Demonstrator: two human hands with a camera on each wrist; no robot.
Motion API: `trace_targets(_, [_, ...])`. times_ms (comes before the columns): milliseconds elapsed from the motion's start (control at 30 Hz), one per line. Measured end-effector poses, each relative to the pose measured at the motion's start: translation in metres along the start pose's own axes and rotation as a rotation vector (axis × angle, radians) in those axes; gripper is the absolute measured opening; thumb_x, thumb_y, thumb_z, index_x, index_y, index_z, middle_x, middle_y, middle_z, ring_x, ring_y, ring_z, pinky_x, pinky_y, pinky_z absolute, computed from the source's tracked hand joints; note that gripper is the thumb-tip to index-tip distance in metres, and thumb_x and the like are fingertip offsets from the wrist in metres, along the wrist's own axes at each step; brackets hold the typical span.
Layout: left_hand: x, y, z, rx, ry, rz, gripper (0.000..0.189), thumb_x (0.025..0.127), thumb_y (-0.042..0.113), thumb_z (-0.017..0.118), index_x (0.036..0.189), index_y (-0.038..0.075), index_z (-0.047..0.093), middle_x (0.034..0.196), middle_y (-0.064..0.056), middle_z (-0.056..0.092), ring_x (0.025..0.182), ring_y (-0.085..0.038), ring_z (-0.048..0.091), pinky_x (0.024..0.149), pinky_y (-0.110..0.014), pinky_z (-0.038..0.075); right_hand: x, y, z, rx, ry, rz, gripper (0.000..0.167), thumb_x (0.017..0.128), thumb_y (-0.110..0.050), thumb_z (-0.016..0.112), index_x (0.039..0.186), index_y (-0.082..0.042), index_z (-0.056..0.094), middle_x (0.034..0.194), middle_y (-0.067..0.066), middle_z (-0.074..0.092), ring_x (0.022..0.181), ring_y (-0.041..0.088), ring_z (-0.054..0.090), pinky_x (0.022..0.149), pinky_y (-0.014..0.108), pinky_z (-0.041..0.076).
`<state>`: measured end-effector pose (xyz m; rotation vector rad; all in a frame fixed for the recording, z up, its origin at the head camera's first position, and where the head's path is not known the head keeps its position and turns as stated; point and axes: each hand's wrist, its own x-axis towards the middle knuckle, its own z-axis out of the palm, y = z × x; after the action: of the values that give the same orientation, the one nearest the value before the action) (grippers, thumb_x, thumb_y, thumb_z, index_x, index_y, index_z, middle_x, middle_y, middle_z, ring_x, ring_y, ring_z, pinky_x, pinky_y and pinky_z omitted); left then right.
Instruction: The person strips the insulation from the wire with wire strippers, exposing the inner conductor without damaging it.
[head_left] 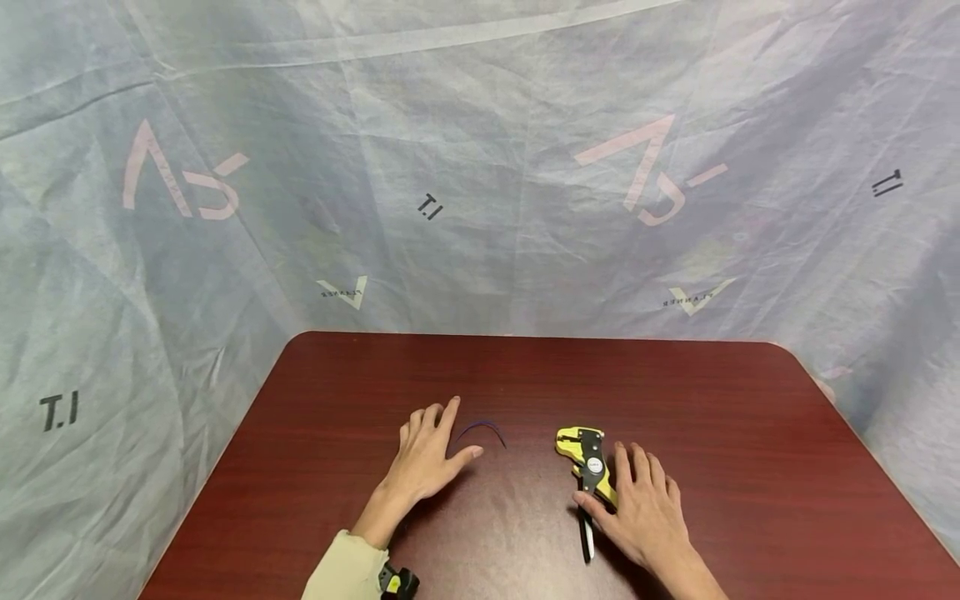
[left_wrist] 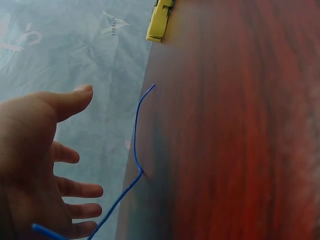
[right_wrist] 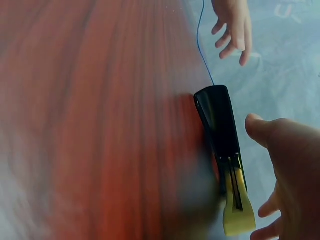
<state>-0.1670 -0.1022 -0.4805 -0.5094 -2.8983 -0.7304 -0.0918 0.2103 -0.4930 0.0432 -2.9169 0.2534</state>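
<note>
A thin blue wire (head_left: pixel 483 422) lies curved on the table, and in the left wrist view the blue wire (left_wrist: pixel 135 142) shows a bend partway along. My left hand (head_left: pixel 423 462) is just left of it, fingers extended and thumb spread, with nothing held. To the right lies a yellow and black wire stripper (head_left: pixel 594 463). Beside its handles is my right hand (head_left: pixel 645 512), its thumb overlapping them in the head view. From the right wrist, the stripper's black handle (right_wrist: pixel 220 120) shows a gap from the thumb, and the fingers hold nothing.
Both things lie on a dark red-brown wooden table (head_left: pixel 712 392) with rounded far corners. Grey-white printed sheeting (head_left: pixel 480 250) hangs behind the table and along its sides. A black device (head_left: pixel 401 582) is strapped at the left wrist, next to a pale sleeve (head_left: pixel 348 571).
</note>
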Motion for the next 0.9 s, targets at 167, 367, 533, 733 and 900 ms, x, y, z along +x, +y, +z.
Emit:
trace_targets(167, [0.003, -0.001, 0.002, -0.011, -0.001, -0.016, 0.081, 0.091, 0.052, 0.067, 0.154, 0.010, 0.037, 0.136, -0.022, 0.051, 0.124, -0.041, 0.045, 0.098, -0.060, 0.038, -0.002, -0.003, 0.002, 0.003, 0.007, 0.012, 0.100, 0.084, -0.073, 0.060, 0.142, 0.006, 0.043, 0.136, 0.026, 0.052, 0.123, 0.045, 0.051, 0.089, 0.064, 0.047])
trace_targets(367, [0.006, -0.002, 0.006, -0.073, 0.009, -0.011, 0.076, 0.090, 0.045, 0.071, 0.150, 0.007, 0.042, 0.127, -0.021, 0.056, 0.112, -0.036, 0.048, 0.093, -0.052, 0.040, -0.007, -0.004, 0.004, -0.007, 0.053, -0.001, 0.100, 0.081, -0.072, 0.063, 0.135, 0.009, 0.048, 0.125, 0.026, 0.056, 0.110, 0.046, 0.057, 0.080, 0.060, 0.051])
trace_targets(533, [0.009, -0.007, 0.012, -0.140, 0.041, -0.002, 0.067, 0.091, 0.038, 0.072, 0.144, 0.006, 0.050, 0.113, -0.018, 0.059, 0.097, -0.028, 0.047, 0.084, -0.044, 0.038, -0.008, -0.005, 0.007, -0.016, 0.063, -0.001, 0.096, 0.078, -0.074, 0.064, 0.126, 0.009, 0.052, 0.118, 0.025, 0.057, 0.102, 0.045, 0.056, 0.073, 0.057, 0.052])
trace_targets(733, [0.013, -0.011, 0.020, -0.166, 0.050, -0.014, 0.063, 0.091, 0.037, 0.072, 0.143, 0.006, 0.052, 0.109, -0.017, 0.059, 0.092, -0.024, 0.045, 0.081, -0.039, 0.036, -0.010, -0.006, 0.008, -0.007, 0.044, 0.026, 0.091, 0.076, -0.076, 0.064, 0.114, 0.007, 0.058, 0.114, 0.023, 0.056, 0.099, 0.043, 0.053, 0.070, 0.056, 0.049])
trace_targets(900, [0.014, -0.008, 0.020, -0.144, 0.052, -0.021, 0.063, 0.091, 0.037, 0.072, 0.143, 0.007, 0.053, 0.108, -0.016, 0.060, 0.090, -0.022, 0.044, 0.079, -0.037, 0.036, -0.012, -0.008, 0.008, 0.000, 0.032, 0.045, 0.092, 0.078, -0.076, 0.064, 0.117, 0.007, 0.059, 0.118, 0.025, 0.055, 0.102, 0.044, 0.052, 0.072, 0.057, 0.049])
